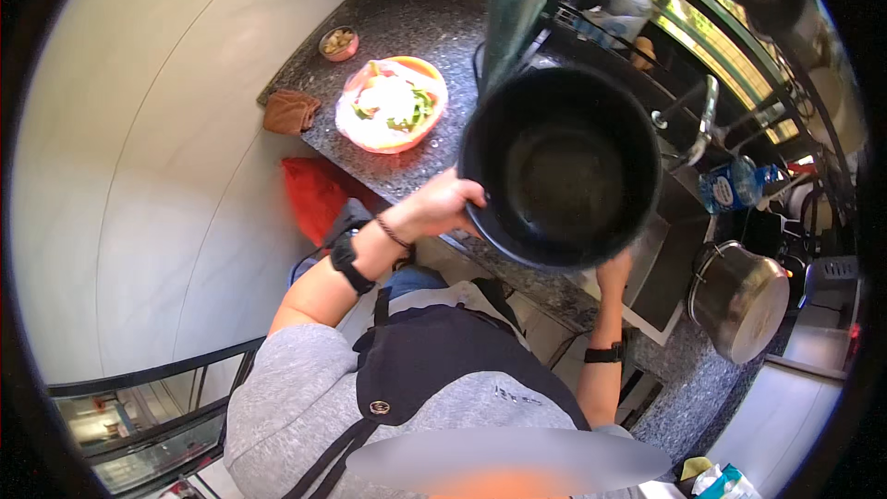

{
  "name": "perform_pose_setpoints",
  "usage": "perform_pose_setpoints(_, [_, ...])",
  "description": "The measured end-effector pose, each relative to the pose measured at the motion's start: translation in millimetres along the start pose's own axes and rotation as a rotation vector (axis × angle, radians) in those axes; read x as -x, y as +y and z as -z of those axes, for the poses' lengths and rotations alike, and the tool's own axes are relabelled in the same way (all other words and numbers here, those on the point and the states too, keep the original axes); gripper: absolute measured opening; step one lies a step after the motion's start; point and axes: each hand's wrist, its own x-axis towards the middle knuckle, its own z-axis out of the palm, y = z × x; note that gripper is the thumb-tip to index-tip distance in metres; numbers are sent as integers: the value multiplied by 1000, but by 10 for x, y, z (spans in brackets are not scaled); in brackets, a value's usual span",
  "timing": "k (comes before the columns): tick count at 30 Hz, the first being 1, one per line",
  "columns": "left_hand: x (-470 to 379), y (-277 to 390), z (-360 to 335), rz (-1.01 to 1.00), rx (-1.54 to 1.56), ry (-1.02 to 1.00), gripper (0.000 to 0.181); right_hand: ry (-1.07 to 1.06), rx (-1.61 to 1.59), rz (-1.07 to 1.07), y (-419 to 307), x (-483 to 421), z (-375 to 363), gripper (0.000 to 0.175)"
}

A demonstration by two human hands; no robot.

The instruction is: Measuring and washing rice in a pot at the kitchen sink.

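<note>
A large, deep black pot (565, 166) hangs in front of me at the counter's edge, its dark inside turned up towards my view. My left hand (450, 202) grips its left rim, with the thumb over the edge. Low on the right side, my right hand (613, 272) holds the pot from beneath; its fingers are partly hidden behind the wall. I see nothing lying inside. Left of the pot, an orange bowl (438, 73) lined with a clear plastic bag holds green leaves and pale, overexposed food.
A small pink bowl (339, 45) of pale pieces and a folded brown cloth (291, 111) lie on the granite counter (423, 14). At right are a sink (669, 270), a faucet (707, 114), a plastic bottle (727, 187) and an overturned metal pot (745, 305).
</note>
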Motion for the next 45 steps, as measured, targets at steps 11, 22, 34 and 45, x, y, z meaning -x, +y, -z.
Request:
perform_pose_setpoints(11, [1035,1319,2673,-417,234,175,27,-815,-1272,-585,-1973,199,-3842,46])
perform_pose_setpoints(22, [1195,1988,3488,-427,406,279,21,-542,-243,162,-2993,126,-5492,46])
perform_pose_setpoints(34, [996,1745,3734,-337,853,124,33,2,-848,172,-3022,372,-4974,26])
perform_pose_setpoints(45, [1150,1435,3680,-161,472,113,39,-215,-365,538,-4271,-635,-4332,43])
